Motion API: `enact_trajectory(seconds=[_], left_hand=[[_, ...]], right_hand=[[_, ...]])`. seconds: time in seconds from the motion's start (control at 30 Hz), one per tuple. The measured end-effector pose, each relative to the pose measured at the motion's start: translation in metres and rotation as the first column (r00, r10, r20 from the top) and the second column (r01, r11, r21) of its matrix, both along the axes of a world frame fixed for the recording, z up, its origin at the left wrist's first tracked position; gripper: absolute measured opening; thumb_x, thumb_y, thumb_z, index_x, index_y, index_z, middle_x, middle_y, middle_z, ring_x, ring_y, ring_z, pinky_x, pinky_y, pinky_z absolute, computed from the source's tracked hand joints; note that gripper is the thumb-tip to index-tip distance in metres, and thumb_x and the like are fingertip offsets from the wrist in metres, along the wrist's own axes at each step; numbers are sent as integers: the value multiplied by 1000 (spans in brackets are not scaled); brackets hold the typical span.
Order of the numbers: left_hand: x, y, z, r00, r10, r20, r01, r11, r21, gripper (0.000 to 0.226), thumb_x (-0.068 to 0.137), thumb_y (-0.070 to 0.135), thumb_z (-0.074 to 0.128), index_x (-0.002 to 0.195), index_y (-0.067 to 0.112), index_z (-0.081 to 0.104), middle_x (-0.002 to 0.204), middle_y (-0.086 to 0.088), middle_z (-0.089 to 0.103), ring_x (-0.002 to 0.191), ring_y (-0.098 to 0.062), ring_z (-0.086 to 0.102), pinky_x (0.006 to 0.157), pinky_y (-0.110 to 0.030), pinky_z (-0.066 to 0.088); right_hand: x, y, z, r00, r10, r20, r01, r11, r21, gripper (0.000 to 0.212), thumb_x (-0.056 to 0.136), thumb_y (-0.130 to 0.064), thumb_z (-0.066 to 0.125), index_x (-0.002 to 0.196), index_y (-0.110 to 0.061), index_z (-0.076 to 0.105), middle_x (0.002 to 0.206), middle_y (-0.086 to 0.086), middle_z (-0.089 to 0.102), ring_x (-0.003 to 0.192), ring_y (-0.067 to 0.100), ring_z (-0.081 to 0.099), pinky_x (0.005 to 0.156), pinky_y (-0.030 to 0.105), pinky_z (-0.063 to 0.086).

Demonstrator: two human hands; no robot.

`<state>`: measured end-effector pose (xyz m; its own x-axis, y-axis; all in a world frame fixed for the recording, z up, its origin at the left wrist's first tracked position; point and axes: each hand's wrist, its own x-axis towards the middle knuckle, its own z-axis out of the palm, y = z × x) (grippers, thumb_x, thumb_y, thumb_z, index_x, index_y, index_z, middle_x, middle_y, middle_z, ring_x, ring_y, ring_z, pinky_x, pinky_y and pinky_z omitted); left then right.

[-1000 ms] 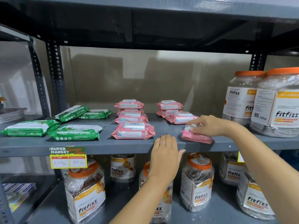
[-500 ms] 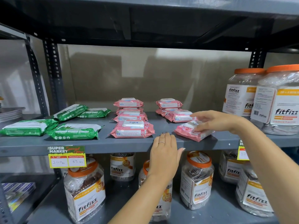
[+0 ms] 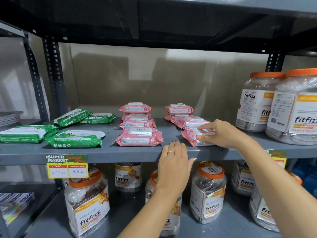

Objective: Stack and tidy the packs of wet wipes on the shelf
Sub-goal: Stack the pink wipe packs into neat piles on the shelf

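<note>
Pink wet wipe packs lie in two rows on the grey shelf (image 3: 109,152). My right hand (image 3: 221,133) grips the front pack of the right row (image 3: 192,139), which lies flat near the shelf's front edge, white lid up. Behind it are another pink pack (image 3: 190,122) and a small stack (image 3: 179,109). The left row has a front pack (image 3: 139,138) and a stack behind it (image 3: 136,114). Several green packs (image 3: 75,139) lie loosely further left. My left hand (image 3: 175,164) rests on the shelf's front lip, fingers together, holding nothing.
Large orange-lidded Fitfizz jars (image 3: 295,107) stand at the shelf's right end. More jars (image 3: 87,201) fill the shelf below. A yellow price tag (image 3: 67,166) hangs on the front lip. The upper shelf (image 3: 154,18) hangs low overhead. A post (image 3: 54,78) stands at the left.
The pink pack in my right hand has gone from tilted at the edge to lying flat on the shelf, lid up. My left hand has stayed on the lip.
</note>
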<state>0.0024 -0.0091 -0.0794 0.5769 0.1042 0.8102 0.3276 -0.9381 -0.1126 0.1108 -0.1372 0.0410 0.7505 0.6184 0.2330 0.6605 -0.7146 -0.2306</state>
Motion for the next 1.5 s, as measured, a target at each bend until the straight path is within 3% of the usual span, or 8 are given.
enact_trajectory(seconds=[0.13,0.27,0.43,0.6,0.77,1.27,1.4,1.5], left_hand=[[0,0,-2,1000,-4,15,4,1000,11,53,90,51,52,117,6,61,117,-13,66,109,-27,60,97,-39,46],[1,1,-2,1000,6,18,-7,1000,18,54,90,53,51,117,7,61,116,-11,66,109,-25,60,98,-37,46],[1,4,-2,1000,-1,16,0,1000,31,54,87,55,55,114,9,63,114,-9,67,107,-24,62,97,-36,47],[2,5,-2,1000,1,17,-1,1000,25,56,84,57,58,113,9,62,112,-8,67,106,-24,62,96,-35,48],[1,5,-3,998,-31,55,30,999,29,56,82,57,60,111,11,64,111,-7,68,104,-22,63,94,-34,49],[5,8,-8,995,-47,85,44,998,43,54,89,55,47,116,10,60,116,-7,65,109,-22,60,99,-36,45],[6,8,-8,994,-51,99,46,998,50,54,90,54,42,115,9,60,114,-7,66,107,-23,60,99,-36,45],[5,7,-7,993,-41,109,35,997,63,55,89,54,45,113,8,62,113,-9,66,106,-24,61,97,-36,46]], right_hand=[[9,-1,17,994,25,-105,-31,998,-59,61,80,-61,58,133,-30,52,147,4,45,129,28,47,103,42,41],[39,23,47,998,62,-11,-61,991,118,55,88,-49,57,133,-20,50,135,4,55,119,25,53,97,35,42],[90,68,41,978,57,-200,-80,991,-107,75,79,-36,71,145,-21,38,151,4,40,133,27,44,111,41,34],[125,88,37,960,2,-280,-94,944,-316,87,73,-27,73,146,-43,29,161,-3,17,146,28,21,117,52,20],[124,87,38,946,81,-315,-140,975,-170,81,72,1,72,137,-40,47,153,1,36,137,29,36,113,46,31],[37,22,115,945,269,-186,-303,934,-189,71,67,-4,80,125,-37,58,113,-12,60,100,13,60,83,33,52],[17,9,89,960,178,-216,-244,910,-336,77,71,-9,80,134,-40,49,133,-7,47,123,22,48,97,39,44],[10,0,85,951,154,-267,-235,922,-307,86,74,-15,79,142,-45,35,152,-7,28,142,25,27,111,43,33]])
